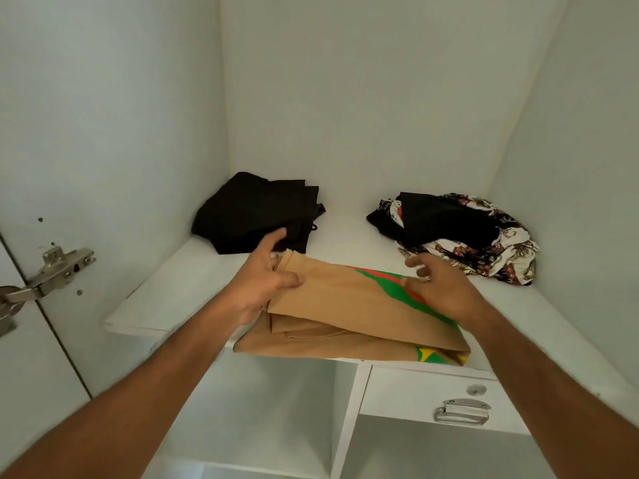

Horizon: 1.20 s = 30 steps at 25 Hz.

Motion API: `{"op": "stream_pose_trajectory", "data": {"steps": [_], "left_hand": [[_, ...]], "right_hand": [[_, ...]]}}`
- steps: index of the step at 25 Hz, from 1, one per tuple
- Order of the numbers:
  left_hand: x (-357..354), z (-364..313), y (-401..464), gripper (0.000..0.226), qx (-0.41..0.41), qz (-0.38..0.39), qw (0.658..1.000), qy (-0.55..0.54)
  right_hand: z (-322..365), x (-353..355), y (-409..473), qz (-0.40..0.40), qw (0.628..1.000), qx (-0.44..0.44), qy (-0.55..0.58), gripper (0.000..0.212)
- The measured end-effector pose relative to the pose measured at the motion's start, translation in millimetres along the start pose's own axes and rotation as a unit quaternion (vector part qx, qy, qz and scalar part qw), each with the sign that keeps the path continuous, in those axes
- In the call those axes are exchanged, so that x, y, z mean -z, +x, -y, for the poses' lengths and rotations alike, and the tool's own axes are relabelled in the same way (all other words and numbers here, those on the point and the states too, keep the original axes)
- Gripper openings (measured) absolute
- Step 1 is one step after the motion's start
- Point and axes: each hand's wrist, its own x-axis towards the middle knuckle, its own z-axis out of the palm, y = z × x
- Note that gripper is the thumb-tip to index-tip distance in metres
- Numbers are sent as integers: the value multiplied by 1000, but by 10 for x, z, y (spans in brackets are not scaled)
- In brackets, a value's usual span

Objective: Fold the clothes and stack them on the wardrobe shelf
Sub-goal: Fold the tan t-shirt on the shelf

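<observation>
A folded tan shirt (349,316) with a red and green patch lies on the near edge of the white wardrobe shelf (166,292). Its front part hangs a little over the edge. The left hand (268,283) holds the left side of the tan shirt, with the thumb on top and the fingers tucked under the fold. The right hand (441,288) rests on the right side of the shirt, on the green patch, with its fingers spread apart and not gripping. At the far left of the shelf sits a pile of folded black clothes (259,212), just past the left fingers. At the far right lies a messy heap of patterned clothes (463,236), not folded. Between the two piles the shelf is bare white, with open room at the back. Below the shelf on the right is a drawer (435,399) with a metal handle (461,411). A metal door hinge (52,271) shows on the left.
</observation>
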Motion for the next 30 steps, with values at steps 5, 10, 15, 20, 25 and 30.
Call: {"op": "stream_pose_trajectory", "data": {"steps": [5, 10, 15, 20, 25, 30], "left_hand": [[74, 125, -243, 66, -19, 2, 985, 171], [30, 55, -239, 58, 5, -5, 976, 220], [116, -1, -234, 49, -8, 20, 990, 136], [224, 104, -281, 65, 6, -62, 916, 396], [-370, 16, -149, 66, -206, -22, 846, 492], [-585, 360, 26, 84, -67, 50, 753, 652]], "right_hand": [[-269, -101, -94, -46, 997, 54, -1, 38], [-536, 39, -96, -81, 993, -86, -6, 51], [-583, 57, -114, -53, 988, -124, 81, 58], [-545, 43, -100, -26, 993, -101, 55, 48], [-456, 38, -61, 10, 993, -111, 23, 54], [-239, -195, 4, -79, 976, 105, -174, 75]]}}
